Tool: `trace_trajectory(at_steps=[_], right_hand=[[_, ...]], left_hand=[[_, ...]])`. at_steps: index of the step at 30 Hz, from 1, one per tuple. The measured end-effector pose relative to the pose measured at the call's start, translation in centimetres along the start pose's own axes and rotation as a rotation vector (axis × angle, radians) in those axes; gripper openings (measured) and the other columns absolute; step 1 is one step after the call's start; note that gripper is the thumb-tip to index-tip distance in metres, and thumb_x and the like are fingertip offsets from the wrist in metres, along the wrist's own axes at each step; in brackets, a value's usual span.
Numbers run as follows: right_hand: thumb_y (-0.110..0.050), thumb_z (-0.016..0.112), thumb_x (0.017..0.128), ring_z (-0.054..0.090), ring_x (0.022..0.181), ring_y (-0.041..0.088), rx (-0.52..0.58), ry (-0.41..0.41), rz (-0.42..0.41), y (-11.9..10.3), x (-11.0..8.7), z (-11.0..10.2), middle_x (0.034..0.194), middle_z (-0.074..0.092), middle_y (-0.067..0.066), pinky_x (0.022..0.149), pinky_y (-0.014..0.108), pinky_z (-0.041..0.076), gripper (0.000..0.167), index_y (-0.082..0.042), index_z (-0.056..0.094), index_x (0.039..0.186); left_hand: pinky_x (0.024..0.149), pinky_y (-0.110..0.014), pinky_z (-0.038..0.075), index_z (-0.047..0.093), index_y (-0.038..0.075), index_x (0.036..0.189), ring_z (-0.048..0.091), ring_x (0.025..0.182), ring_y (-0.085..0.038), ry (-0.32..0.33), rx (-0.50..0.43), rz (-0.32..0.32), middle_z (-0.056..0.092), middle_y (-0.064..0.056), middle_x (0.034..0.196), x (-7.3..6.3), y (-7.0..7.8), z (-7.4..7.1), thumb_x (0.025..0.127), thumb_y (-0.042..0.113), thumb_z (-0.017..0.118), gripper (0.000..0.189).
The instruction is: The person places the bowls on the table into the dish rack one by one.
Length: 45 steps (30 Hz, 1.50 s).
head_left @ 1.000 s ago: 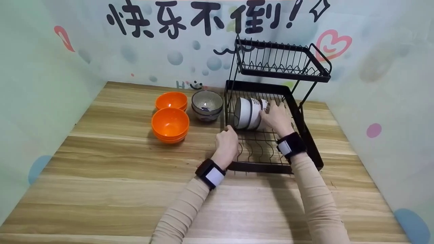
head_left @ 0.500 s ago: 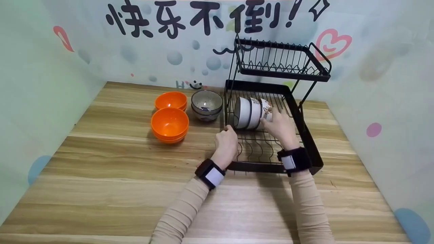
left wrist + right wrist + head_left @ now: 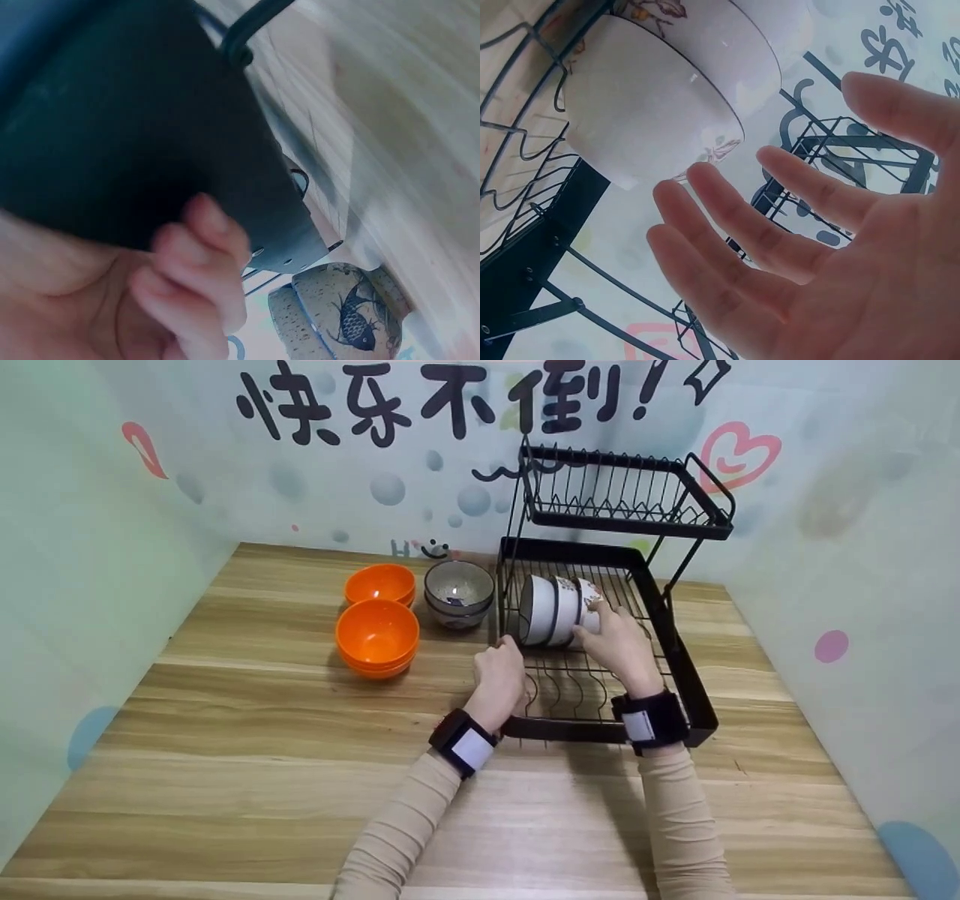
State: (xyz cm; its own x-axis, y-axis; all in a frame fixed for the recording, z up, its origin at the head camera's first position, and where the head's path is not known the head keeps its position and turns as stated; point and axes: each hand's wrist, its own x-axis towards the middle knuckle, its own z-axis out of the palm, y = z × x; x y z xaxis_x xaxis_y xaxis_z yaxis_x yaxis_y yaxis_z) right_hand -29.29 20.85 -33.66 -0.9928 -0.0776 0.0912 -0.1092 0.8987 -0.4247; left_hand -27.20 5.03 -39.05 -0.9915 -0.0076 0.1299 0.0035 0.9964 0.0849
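In the head view, several white bowls [image 3: 539, 611] with dark rims stand on edge in a row on the lower tier of a black two-tier dish rack [image 3: 574, 731]. My right hand [image 3: 621, 651] is at the rightmost flower-patterned bowl [image 3: 590, 595]. The right wrist view shows the fingers spread and nearly straight, with fingertips [image 3: 703, 174] right at the white bowl [image 3: 652, 97]. My left hand [image 3: 500, 679] grips the rack's left side near its front corner. Its fingers [image 3: 206, 270] curl against the dark rack wall [image 3: 112, 127] in the left wrist view.
Left of the rack stand stacked grey bowls [image 3: 459, 585]; a fish pattern shows on one grey bowl [image 3: 349, 315] in the left wrist view. Farther left are two stacks of orange bowls, a back stack [image 3: 379, 582] and a front stack [image 3: 376, 634]. The upper rack tier [image 3: 622, 521] overhangs behind.
My right hand has drawn back toward the front from the bowls' upper side, uncovering more of the rightmost bowl's pattern. The left hand stays on the rack, and the bowls stay in place.
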Motion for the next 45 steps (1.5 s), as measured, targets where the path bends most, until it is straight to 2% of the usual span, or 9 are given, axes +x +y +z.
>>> trace_trajectory(at_steps=[3,7,9,15,18,25,35,41,45], right_hand=[[-0.034,0.054,0.092,0.050,0.118,0.044,0.001,-0.010,0.002,0.1,0.0,0.0,0.132,0.047,0.027,0.097,0.058,0.041,0.052,-0.006,0.045,0.135],[-0.035,0.054,0.092,0.049,0.118,0.044,0.003,-0.012,0.009,0.2,0.0,-0.2,0.129,0.048,0.027,0.095,0.059,0.042,0.052,-0.007,0.045,0.135],[-0.035,0.054,0.092,0.048,0.120,0.043,0.005,-0.013,0.009,0.2,0.0,-0.3,0.130,0.048,0.027,0.096,0.059,0.041,0.052,-0.006,0.045,0.134],[-0.034,0.054,0.093,0.046,0.123,0.043,-0.004,-0.019,0.009,0.3,0.0,-0.2,0.132,0.048,0.027,0.099,0.059,0.039,0.051,-0.005,0.045,0.134],[-0.034,0.054,0.093,0.047,0.122,0.043,-0.016,-0.016,0.002,0.3,0.0,-0.2,0.131,0.050,0.027,0.099,0.058,0.040,0.051,-0.004,0.046,0.134],[-0.035,0.055,0.092,0.049,0.121,0.042,-0.013,-0.014,0.006,0.4,0.1,-0.3,0.131,0.052,0.027,0.098,0.057,0.041,0.054,-0.003,0.046,0.134],[-0.035,0.055,0.092,0.049,0.122,0.043,-0.013,-0.021,0.013,0.5,0.1,-0.4,0.133,0.051,0.027,0.099,0.057,0.041,0.053,-0.004,0.046,0.134],[-0.035,0.055,0.092,0.047,0.125,0.042,-0.002,-0.023,0.006,0.6,0.1,-0.3,0.136,0.049,0.026,0.102,0.056,0.039,0.053,-0.004,0.047,0.134],[-0.034,0.054,0.092,0.046,0.126,0.042,-0.003,-0.024,-0.001,0.6,0.0,-0.2,0.136,0.049,0.025,0.103,0.056,0.038,0.053,-0.004,0.047,0.134]], left_hand=[[0.070,-0.032,0.054,0.058,0.005,0.113,0.069,0.092,-0.021,-0.016,-0.004,0.007,0.072,-0.005,0.101,0.3,-0.4,-0.6,0.090,0.019,0.057,0.027],[0.076,-0.034,0.053,0.061,0.004,0.115,0.061,0.103,-0.026,-0.003,-0.009,0.010,0.066,-0.010,0.111,1.3,-1.3,-1.8,0.093,0.024,0.052,0.031],[0.081,-0.036,0.052,0.058,0.003,0.120,0.055,0.111,-0.028,0.034,-0.020,0.008,0.061,-0.013,0.118,2.0,-2.0,-2.3,0.094,0.030,0.053,0.038],[0.092,-0.043,0.048,0.055,0.002,0.118,0.051,0.118,-0.032,0.286,-0.035,0.083,0.057,-0.015,0.119,4.5,-4.2,-1.8,0.090,0.033,0.060,0.042],[0.100,-0.047,0.044,0.054,0.000,0.119,0.050,0.123,-0.034,0.332,-0.027,0.124,0.058,-0.017,0.120,5.6,-5.1,-1.2,0.088,0.031,0.064,0.045],[0.108,-0.053,0.036,0.049,-0.002,0.128,0.051,0.123,-0.037,0.254,-0.021,0.159,0.060,-0.018,0.123,7.0,-6.5,-0.4,0.086,0.031,0.067,0.056],[0.111,-0.054,0.032,0.053,-0.004,0.124,0.061,0.111,-0.036,0.116,0.015,0.170,0.066,-0.018,0.116,8.1,-7.3,0.2,0.093,0.016,0.055,0.037],[0.109,-0.052,0.035,0.058,-0.004,0.119,0.067,0.097,-0.034,0.139,0.044,0.184,0.070,-0.016,0.107,8.2,-7.4,0.6,0.094,0.006,0.044,0.030],[0.104,-0.049,0.040,0.064,-0.002,0.110,0.068,0.095,-0.033,0.149,0.056,0.203,0.070,-0.015,0.104,8.3,-7.4,0.7,0.092,0.006,0.049,0.025]])
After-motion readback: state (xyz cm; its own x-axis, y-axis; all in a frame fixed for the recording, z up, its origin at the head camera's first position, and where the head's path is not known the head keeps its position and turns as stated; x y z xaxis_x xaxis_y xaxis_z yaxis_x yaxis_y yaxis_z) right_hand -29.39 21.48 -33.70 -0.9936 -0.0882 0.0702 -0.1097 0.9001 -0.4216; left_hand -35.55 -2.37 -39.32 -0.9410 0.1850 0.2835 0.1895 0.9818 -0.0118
